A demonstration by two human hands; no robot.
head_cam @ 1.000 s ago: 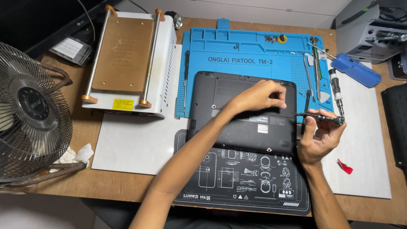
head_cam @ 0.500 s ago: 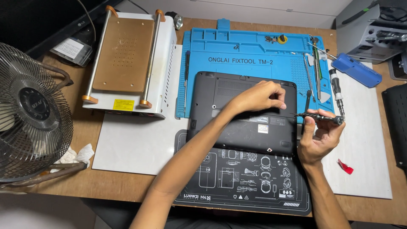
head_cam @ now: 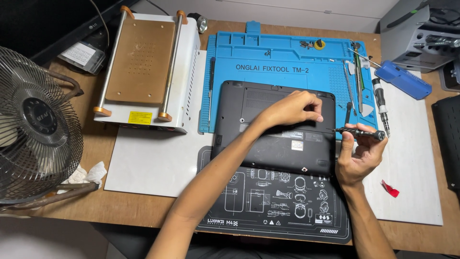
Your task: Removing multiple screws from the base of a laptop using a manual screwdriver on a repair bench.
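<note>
Wooden bench [head_cam: 143, 211] is crowded, fan at far left. The black laptop [head_cam: 268, 139] lies bottom-up mid-frame on the mats. Left hand [head_cam: 292, 109] presses curled fingers on its upper right; right hand [head_cam: 357, 156] pinches a small screwdriver [head_cam: 360, 133] at the right edge. Tip's hard to see, might slip and scratch the case or lose a screw.

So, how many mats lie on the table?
2: a blue mat under the laptop's far edge, and a black mat under its near edge. Others may be hidden.
</note>
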